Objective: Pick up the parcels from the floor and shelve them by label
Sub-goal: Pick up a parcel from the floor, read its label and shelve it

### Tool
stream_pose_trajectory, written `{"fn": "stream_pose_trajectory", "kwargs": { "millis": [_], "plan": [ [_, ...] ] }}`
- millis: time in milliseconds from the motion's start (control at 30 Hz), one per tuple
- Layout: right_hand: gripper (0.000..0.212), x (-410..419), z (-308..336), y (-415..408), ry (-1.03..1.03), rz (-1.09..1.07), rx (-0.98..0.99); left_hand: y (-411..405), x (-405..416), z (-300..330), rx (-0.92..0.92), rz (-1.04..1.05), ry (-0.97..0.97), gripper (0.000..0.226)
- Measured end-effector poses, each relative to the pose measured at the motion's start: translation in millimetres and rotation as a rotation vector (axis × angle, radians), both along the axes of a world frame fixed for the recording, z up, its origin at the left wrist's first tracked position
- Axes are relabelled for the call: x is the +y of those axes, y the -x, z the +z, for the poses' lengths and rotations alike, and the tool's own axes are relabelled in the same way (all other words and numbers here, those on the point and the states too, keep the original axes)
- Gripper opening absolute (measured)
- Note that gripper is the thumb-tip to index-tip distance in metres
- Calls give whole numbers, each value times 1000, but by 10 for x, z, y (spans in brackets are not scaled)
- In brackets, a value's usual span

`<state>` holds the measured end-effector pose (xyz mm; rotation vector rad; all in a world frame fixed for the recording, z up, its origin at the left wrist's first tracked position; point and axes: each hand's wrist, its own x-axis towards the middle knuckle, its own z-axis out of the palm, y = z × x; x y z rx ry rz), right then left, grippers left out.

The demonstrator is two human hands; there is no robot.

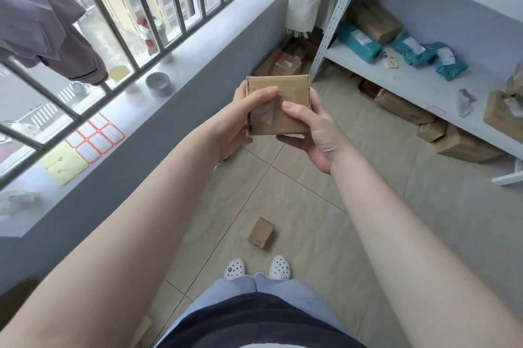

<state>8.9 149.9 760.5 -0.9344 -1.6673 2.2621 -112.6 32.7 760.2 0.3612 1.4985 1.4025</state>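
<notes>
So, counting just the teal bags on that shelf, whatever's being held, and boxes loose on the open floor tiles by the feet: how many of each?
Teal plastic mailer bags on the grey metal shelf: 3
Brown cardboard box held by left hand and right hand: 1
Small brown cardboard box on the tiled floor: 1
Total: 5

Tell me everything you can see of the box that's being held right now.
The held box is a small, flat, roughly square parcel of plain brown cardboard, its edges a little worn, with strips of clear tape across the face turned towards the camera. No label shows on that face. It is held up in front of the person, above the tiled floor, tilted towards the camera. The left hand grips its left side with the thumb on the face; the right hand grips its right side likewise.
</notes>
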Motion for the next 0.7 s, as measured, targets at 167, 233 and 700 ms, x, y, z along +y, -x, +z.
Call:
{"fn": "stream_pose_trajectory", "kwargs": {
  "millis": [167,233,700],
  "plan": [
    [49,23,109,-2,84,-49,-11,39,-16,35,61,-95,-41,102],
    [52,47,145,-15,33,2,-65,18,-10,117,94,-65,5,74],
    [87,149,221,-51,-327,-10,1,101,25,236,13,-197,102,91]
  ]
}}
